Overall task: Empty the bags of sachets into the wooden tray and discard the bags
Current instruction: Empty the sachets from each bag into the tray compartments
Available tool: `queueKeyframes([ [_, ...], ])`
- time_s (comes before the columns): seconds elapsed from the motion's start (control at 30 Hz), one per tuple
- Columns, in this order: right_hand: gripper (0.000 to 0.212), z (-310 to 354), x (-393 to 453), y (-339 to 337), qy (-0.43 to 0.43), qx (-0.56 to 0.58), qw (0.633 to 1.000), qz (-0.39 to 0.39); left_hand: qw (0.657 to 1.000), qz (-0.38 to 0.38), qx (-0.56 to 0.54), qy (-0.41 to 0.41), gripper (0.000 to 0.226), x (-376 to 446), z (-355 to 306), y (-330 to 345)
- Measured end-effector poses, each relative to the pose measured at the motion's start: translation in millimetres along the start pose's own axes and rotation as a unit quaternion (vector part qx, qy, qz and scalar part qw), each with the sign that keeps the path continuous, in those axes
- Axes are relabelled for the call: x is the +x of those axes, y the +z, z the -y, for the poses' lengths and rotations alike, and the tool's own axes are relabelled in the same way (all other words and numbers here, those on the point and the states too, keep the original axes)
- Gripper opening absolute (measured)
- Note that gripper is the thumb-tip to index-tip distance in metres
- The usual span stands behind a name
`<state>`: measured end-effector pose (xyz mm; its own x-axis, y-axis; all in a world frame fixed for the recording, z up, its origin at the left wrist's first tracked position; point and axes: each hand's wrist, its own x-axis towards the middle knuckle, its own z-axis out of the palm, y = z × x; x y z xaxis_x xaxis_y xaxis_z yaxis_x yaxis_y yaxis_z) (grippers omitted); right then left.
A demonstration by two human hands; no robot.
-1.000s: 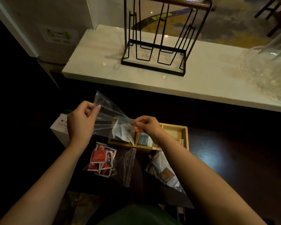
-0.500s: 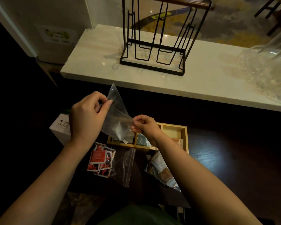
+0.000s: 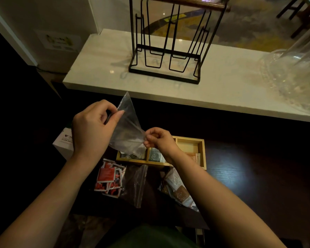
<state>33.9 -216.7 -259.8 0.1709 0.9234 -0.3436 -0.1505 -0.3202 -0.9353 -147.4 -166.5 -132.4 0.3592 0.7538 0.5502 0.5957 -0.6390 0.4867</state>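
Two bare hands hold one clear plastic bag [image 3: 127, 129] up over the left end of the wooden tray [image 3: 203, 154]. The left hand [image 3: 91, 129] pinches the bag's upper edge between thumb and curled fingers [image 3: 104, 119]; the right hand [image 3: 158, 140] pinches its lower right edge, fingertips [image 3: 148, 140] pressed together on the film. The bag's long axis runs on a slant from the pointed corner above the left fingers down toward the tray, so its lower, wider end hangs just below and between the two pinches, over the leftmost compartment. Whether that lower end touches the pale sachets [image 3: 131, 155] lying there I cannot tell.

In the compartment just under the right fingers sits a grey patterned sachet [image 3: 155, 156]; orange ones [image 3: 192, 156] show past the right wrist.

Nearer the person, below the left wrist, a second bag of red sachets [image 3: 109, 178] lies flat on the dark table [image 3: 240, 172], its open film end trailing to the right. Below the right forearm lies a third bag of brown and white sachets [image 3: 179, 192]. A white box [image 3: 64, 144] sits just behind the left hand, and a black wire rack [image 3: 166, 43] stands on the pale counter [image 3: 100, 74] beyond.
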Motion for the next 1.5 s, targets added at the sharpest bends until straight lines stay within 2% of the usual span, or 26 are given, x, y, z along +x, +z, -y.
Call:
queueKeyframes([
  [0.1, 0.014, 5, -7, -5, -0.012, -0.009, 0.999, -0.036, 0.999, -0.028, 0.01, -0.017, 0.018, 1, 6, 1],
  [0.17, 0.013, 9, -16, -13, -0.033, -0.056, 0.996, -0.065, 0.998, -0.04, 0.006, -0.048, 0.018, 2, 14, 5],
  [0.27, 0.014, 9, -26, -31, -0.065, -0.135, 0.981, -0.126, 0.997, -0.027, -0.018, -0.076, 0.014, -1, 26, 18],
  [0.37, 0.014, 6, -35, -60, -0.085, -0.123, 0.966, -0.21, 0.993, 0.003, -0.039, -0.114, 0.013, -7, 38, 38],
  [0.47, 0.023, -10, -50, -105, -0.072, -0.143, 0.945, -0.284, 0.986, 0.095, 0.014, -0.135, 0.015, -28, 58, 68],
  [0.53, 0.021, -26, -64, -133, -0.043, -0.16, 0.923, -0.347, 0.973, 0.19, 0.039, -0.122, 0.02, -49, 70, 89],
  [0.63, 0.011, -42, -84, -164, 0.008, -0.147, 0.884, -0.443, 0.937, 0.329, 0.057, -0.106, 0.04, -82, 81, 110],
  [0.7, 0.013, -48, -97, -180, 0.033, -0.161, 0.851, -0.498, 0.922, 0.368, 0.046, -0.114, 0.049, -94, 82, 117],
  [0.8, 0.012, -56, -110, -196, 0.064, -0.214, 0.808, -0.545, 0.922, 0.367, 0.045, -0.114, 0.05, -101, 79, 123],
  [0.9, 0.019, -63, -115, -198, 0.106, -0.31, 0.779, -0.535, 0.934, 0.337, 0.034, -0.115, 0.048, -102, 77, 125],
  [0.97, 0.022, -65, -115, -192, 0.131, -0.359, 0.774, -0.505, 0.935, 0.337, 0.031, -0.11, 0.047, -103, 78, 126],
  [1.07, 0.024, -68, -112, -185, 0.158, -0.392, 0.781, -0.46, 0.936, 0.338, 0.024, -0.095, 0.045, -104, 76, 130],
  [1.2, 0.019, -74, -111, -182, 0.117, -0.406, 0.808, -0.411, 0.942, 0.319, 0.002, -0.104, 0.049, -106, 67, 137],
  [1.27, 0.018, -75, -110, -183, 0.104, -0.404, 0.822, -0.388, 0.931, 0.352, 0.022, -0.092, 0.049, -113, 68, 141],
  [1.33, 0.021, -75, -111, -186, 0.122, -0.417, 0.821, -0.372, 0.923, 0.376, 0.066, -0.051, 0.046, -121, 73, 144],
  [1.37, 0.024, -76, -111, -187, 0.143, -0.438, 0.808, -0.368, 0.92, 0.381, 0.086, -0.031, 0.045, -123, 75, 144],
  [1.43, 0.028, -75, -112, -186, 0.175, -0.516, 0.747, -0.381, 0.911, 0.394, 0.119, -0.016, 0.048, -123, 75, 145],
  [1.5, 0.033, -66, -109, -179, 0.141, -0.565, 0.695, -0.422, 0.902, 0.407, 0.144, -0.004, 0.051, -119, 73, 145],
])
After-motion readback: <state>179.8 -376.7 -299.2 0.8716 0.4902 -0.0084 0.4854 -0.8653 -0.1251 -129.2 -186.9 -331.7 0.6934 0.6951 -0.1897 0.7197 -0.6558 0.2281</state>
